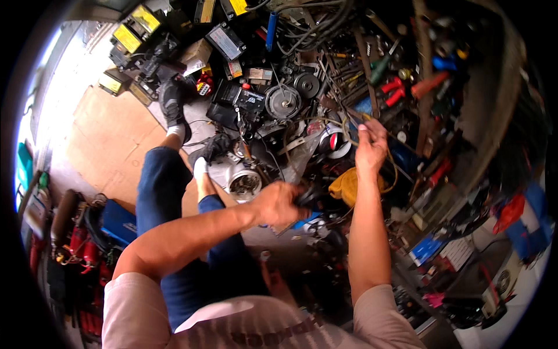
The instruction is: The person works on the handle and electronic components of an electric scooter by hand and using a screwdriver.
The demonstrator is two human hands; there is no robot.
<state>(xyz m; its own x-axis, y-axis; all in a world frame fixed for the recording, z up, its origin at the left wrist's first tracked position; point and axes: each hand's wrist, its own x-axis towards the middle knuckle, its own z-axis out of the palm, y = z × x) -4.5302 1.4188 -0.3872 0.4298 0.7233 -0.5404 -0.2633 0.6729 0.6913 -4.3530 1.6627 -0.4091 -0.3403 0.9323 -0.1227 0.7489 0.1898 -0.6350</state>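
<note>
My left hand (pixel 278 203) is closed and smeared by motion in front of my knees. A black object (pixel 310 198) sticks out from its fingers, too blurred to name. Farther right, my right hand (pixel 372 145) is raised with its fingers closed on a thin yellowish cable (pixel 395 166), which hangs in a loose loop beside the wrist. Below that hand lies a crumpled yellow cloth (pixel 344 185). A round metal housing (pixel 244 181) with a dark, rough inside rests near my left hand, by my shoe.
Several batteries (pixel 226 41) stand at the far left and centre. A round metal disc (pixel 283 102), coiled black cables (pixel 319 29) and heaped hand tools (pixel 389 87) crowd the far right. Cardboard (pixel 110 139) covers floor at left, near a blue box (pixel 119 224).
</note>
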